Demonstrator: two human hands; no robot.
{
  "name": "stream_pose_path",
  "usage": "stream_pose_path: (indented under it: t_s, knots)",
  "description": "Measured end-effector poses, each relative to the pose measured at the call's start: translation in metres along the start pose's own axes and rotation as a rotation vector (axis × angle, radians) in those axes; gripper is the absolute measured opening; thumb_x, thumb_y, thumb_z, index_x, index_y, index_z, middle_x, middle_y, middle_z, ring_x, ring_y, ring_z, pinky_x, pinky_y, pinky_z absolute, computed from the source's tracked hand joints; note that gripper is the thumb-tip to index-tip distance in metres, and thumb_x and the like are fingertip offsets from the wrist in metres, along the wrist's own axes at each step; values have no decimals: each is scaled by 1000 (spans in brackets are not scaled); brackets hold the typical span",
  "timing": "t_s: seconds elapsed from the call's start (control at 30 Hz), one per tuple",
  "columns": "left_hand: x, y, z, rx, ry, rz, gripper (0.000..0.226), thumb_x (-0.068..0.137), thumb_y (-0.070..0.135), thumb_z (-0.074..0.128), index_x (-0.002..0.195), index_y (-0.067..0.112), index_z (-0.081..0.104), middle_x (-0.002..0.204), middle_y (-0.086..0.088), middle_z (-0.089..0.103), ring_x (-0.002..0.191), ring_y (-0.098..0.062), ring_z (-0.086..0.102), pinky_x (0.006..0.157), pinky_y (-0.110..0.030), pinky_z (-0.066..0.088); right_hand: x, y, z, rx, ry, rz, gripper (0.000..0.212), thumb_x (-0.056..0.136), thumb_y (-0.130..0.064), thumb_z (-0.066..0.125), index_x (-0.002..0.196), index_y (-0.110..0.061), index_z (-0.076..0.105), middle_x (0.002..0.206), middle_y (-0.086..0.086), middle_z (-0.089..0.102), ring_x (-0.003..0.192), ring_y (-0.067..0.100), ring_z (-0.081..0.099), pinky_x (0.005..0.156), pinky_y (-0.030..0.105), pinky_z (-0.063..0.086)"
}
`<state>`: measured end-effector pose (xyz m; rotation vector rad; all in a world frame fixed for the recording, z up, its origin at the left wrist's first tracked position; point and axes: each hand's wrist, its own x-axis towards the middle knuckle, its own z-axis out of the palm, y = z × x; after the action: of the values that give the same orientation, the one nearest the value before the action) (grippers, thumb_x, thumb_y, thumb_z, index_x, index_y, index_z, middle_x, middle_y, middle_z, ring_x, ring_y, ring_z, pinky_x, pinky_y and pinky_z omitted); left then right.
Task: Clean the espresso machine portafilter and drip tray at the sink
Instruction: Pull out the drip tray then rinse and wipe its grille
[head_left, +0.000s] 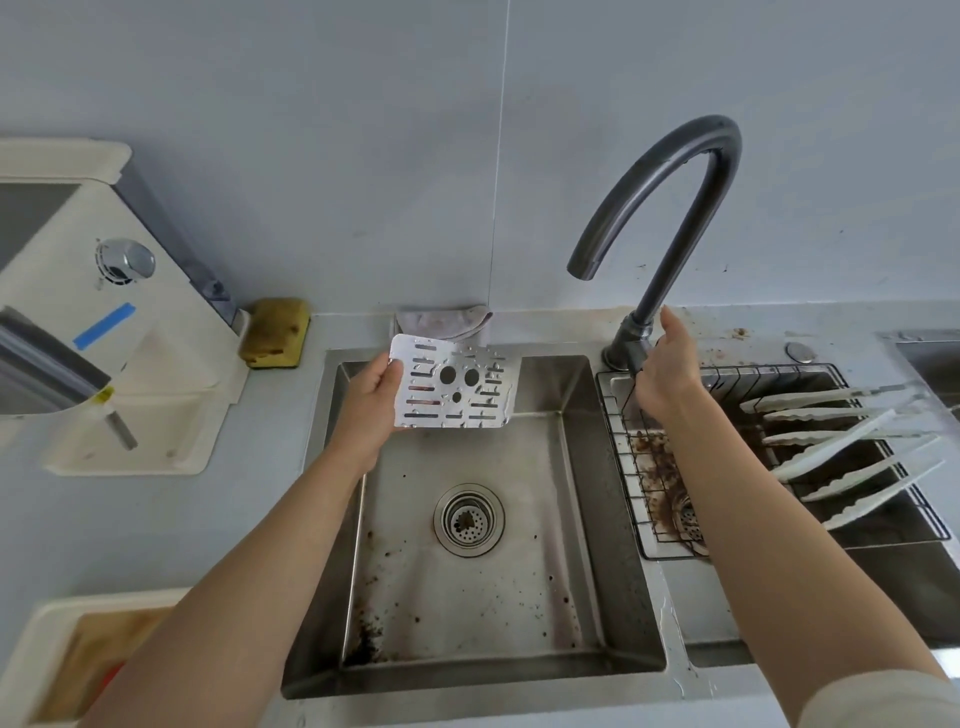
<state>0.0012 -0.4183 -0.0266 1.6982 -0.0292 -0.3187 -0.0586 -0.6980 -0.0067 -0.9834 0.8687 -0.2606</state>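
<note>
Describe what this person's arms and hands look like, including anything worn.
Both hands are bare: the left hand and right hand show no gloves, rings or watch. Both forearms are uncovered. A pale cream sleeve shows only near the right elbow, at the frame's bottom corner.

I see a pale grey countertop (270, 467) with a steel sink (332, 358) set in. On it: cream espresso machine (104, 338) far left, yellow sponge (275, 339) just beside it, folded cloth (441, 322) behind the sink, cream tray (47, 639) near left.
</note>
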Motion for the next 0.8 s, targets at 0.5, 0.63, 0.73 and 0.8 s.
stream_pose_path:
  t_s: [0.5, 0.63, 0.73, 0.8]
  knots:
    - [-26, -1, -42, 347, 170, 51, 29, 99, 17, 32, 82, 1, 48, 79, -16, 52, 72, -22, 47, 63, -29, 37, 14, 17, 4, -82, 122, -70, 60, 89, -48, 47, 140, -20, 34, 144, 2, 40, 131, 18, 38, 98, 33, 34]
    - [-24, -2, -48, 370, 226, 49, 35, 99, 13, 33, 65, 12, 36, 61, 0, 37, 53, -10, 38, 40, -5, 33, 14, 31, 10, -124, 172, -110, 66, 93, -44, 43, 149, -24, 13, 153, 0, 26, 138, 19, 28, 106, 35, 25]
    - [-19, -5, -55, 381, 246, 5, 30, 100, 16, 33, 71, 9, 38, 63, -1, 38, 54, -12, 38, 41, -8, 33, 6, 54, 25, -258, 154, -119, 67, 96, -38, 38, 148, -29, -5, 155, 1, 19, 141, 24, 21, 113, 43, 14]
    - [-15, -7, -60, 399, 246, -21, 30, 100, 18, 32, 72, 10, 39, 66, -5, 43, 61, -20, 45, 53, -20, 39, 0, 71, 40, -352, 90, -111, 67, 98, -36, 35, 147, -28, -10, 157, 0, 10, 143, 25, 14, 114, 44, 11]
